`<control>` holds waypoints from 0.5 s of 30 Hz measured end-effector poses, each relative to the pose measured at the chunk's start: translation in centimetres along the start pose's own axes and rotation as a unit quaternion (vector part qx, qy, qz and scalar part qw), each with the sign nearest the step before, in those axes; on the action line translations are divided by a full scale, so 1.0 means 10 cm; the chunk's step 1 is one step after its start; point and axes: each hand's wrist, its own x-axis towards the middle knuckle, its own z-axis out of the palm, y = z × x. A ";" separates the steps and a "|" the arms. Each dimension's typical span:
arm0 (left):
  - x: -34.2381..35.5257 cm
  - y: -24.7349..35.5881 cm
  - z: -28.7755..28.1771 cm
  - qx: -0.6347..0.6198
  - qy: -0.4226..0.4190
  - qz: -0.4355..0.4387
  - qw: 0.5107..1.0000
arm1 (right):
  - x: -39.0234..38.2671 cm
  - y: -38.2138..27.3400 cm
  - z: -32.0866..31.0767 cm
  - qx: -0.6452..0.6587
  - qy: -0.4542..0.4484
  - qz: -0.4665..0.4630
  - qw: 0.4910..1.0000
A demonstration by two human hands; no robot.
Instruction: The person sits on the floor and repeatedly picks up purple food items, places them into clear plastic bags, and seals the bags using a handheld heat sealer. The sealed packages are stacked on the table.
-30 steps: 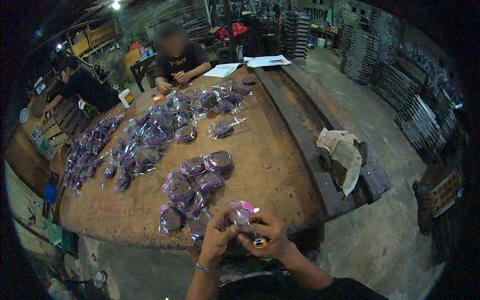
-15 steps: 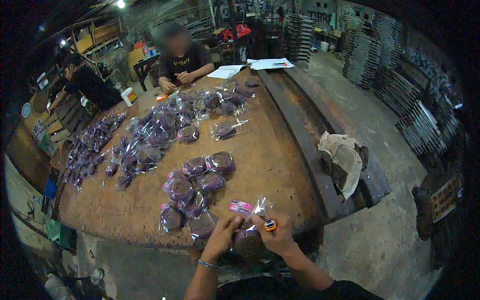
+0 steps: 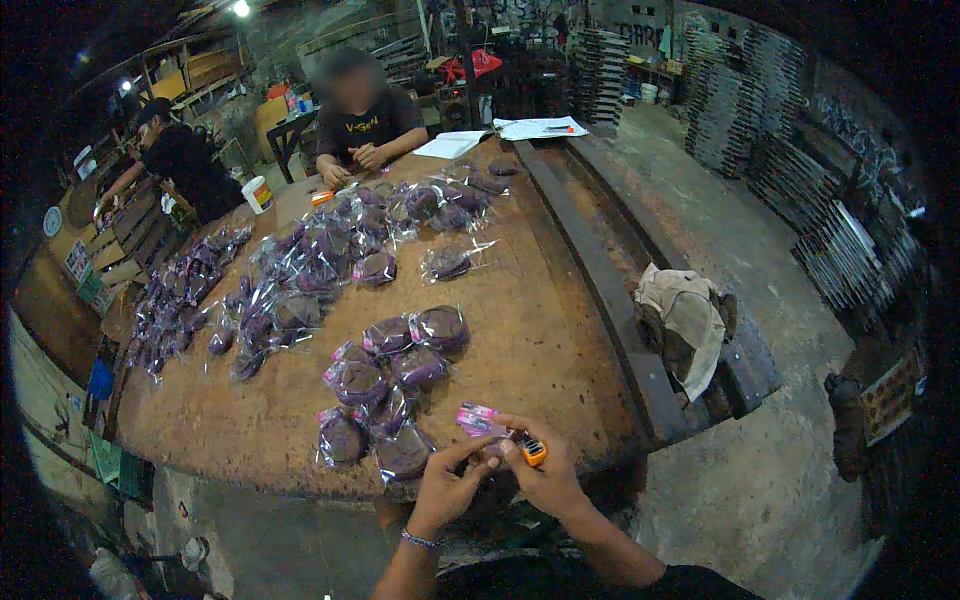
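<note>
My left hand [image 3: 452, 485] is at the table's near edge, its thumb and fingers pinching the top of a clear plastic bag [image 3: 492, 447]. My right hand [image 3: 545, 480] meets it there, closed around a small orange tool [image 3: 535, 453] with a metallic end; its exact kind is unclear. A pink and white label [image 3: 477, 419] sticks out just beyond my fingers. Whatever lies in the bag is mostly hidden under my hands. Left of them sit several dark purple, round, bun-like items [image 3: 403, 452] in clear bags, some with pink labels.
The wooden table [image 3: 540, 330] bears a large heap of bagged purple items [image 3: 320, 250]. Across it sits a person [image 3: 362, 130] near a white tub [image 3: 258, 194] and open papers [image 3: 452, 145]. A cloth [image 3: 690, 310] lies on the right beam. Another person [image 3: 180, 165] stands far left.
My hands have shifted slightly, the left fingers now stretching toward the right hand. The round item visible beneath them earlier is now mostly hidden. The far-left person has straightened somewhat.
</note>
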 end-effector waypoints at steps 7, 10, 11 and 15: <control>0.01 -0.04 0.00 -0.105 0.017 -0.020 0.994 | -0.04 -0.03 0.00 0.007 0.010 -0.020 1.000; -0.02 -0.07 0.01 -0.040 -0.006 -0.009 0.999 | -0.03 -0.01 0.03 0.060 0.022 0.084 0.994; -0.02 -0.07 0.00 -0.050 0.004 -0.015 0.999 | -0.02 0.00 0.03 0.070 0.025 0.121 0.990; 0.00 -0.02 -0.04 -0.069 0.051 -0.088 0.992 | 0.01 0.03 0.03 -0.091 -0.026 -0.139 0.986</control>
